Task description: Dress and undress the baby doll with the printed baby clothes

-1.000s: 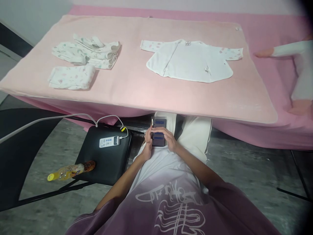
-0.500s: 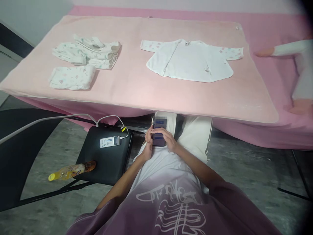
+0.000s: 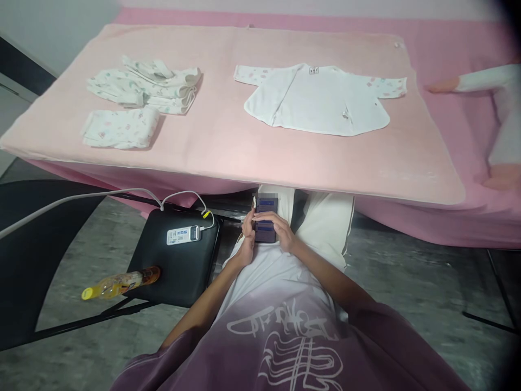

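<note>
In my lap, between my two hands, is a smartphone [image 3: 266, 232] with a dark, lit screen whose top part is pixelated. My left hand [image 3: 246, 241] holds it along the left edge, fingers pointing up beside it. From the right, my right hand [image 3: 283, 231] reaches over the screen with its fingers stretched out; whether the fingertips touch the glass I cannot tell. On the table ahead, a small white baby shirt [image 3: 317, 103] lies spread flat with both patterned sleeves out. Folded patterned baby clothes [image 3: 144, 84] and a smaller folded bundle [image 3: 121, 127] rest to its left.
A pink cloth covers the table [image 3: 220, 155]. At left, a black folding chair [image 3: 175, 277] carries a white power bank [image 3: 183, 235] with a cable [image 3: 101, 194] and a yellow-capped bottle [image 3: 122, 283] on its side. Doll-like limbs [image 3: 484, 81] lie at the right edge.
</note>
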